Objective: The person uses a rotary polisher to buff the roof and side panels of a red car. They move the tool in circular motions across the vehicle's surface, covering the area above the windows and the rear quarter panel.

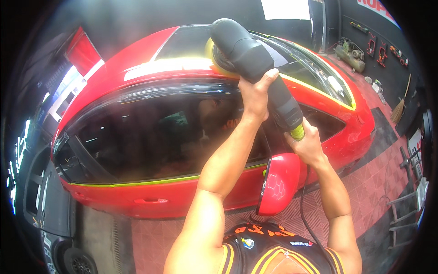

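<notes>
A black car polisher (244, 52) is held up over the red car (105, 77), its yellow foam pad (211, 54) against or just above the roof edge; I cannot tell if they touch. My left hand (255, 97) is wrapped around the middle of the polisher's body, thumb on top. At the rear end, near the yellow-green cord sleeve (297, 132), my right hand (306, 142) is closed on the polisher. The black power cord (303, 205) hangs down beside my right arm. Yellow-green masking tape (315, 91) runs along the windshield edge and below the side windows.
The red side mirror (279, 185) sticks out close below my hands. A dark car (50, 201) stands at the left. Along the right wall are an air compressor (350, 54), a broom (400, 107) and a metal rack (404, 205). Reddish tiles (157, 237) cover the floor.
</notes>
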The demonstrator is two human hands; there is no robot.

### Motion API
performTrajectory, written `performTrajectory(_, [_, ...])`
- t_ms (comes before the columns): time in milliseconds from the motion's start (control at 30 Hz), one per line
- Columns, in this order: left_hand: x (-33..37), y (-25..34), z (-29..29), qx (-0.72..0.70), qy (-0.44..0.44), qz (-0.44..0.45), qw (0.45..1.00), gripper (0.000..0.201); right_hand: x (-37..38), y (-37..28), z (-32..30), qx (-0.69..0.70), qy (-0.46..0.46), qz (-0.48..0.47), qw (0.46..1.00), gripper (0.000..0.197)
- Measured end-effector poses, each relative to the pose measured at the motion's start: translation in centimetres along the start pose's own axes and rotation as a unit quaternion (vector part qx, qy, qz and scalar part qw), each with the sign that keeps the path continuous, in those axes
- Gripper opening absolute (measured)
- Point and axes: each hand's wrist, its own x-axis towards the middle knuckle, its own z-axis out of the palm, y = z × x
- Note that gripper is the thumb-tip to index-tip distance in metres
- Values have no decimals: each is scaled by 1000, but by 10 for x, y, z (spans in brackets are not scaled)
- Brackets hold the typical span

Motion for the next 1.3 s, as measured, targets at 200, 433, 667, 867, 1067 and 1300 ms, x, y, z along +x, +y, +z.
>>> performTrajectory(200, [-3, -4, 11, -1, 1, 26, 1000, 36, 0, 10, -4, -12, 17, -15, 1000, 33])
performTrajectory(433, [-11, -20, 24, -20, -22, 5, 1000, 46, -16, 22, -15, -13, 20, 30, 999, 39])
performTrajectory(667, [-11, -23, 21, -13, -24, 4, 1000, 42, -18, 19, -15, -16, 15, 37, 999, 39])
performTrajectory(867, [-8, -16, 17, -7, -9, 24, 1000, 40, -10, 21, -8, -26, 16, 1, 1000, 39])
performTrajectory(1067, [-6, 0, 2, -9, -17, 37, 999, 37, -2, 6, 5, -27, 5, -6, 1000, 37])
performTrajectory(1300, [-3, 10, -6, -8, -17, 43, 999, 38, 4, 5, 14, -32, -1, -7, 999, 37])
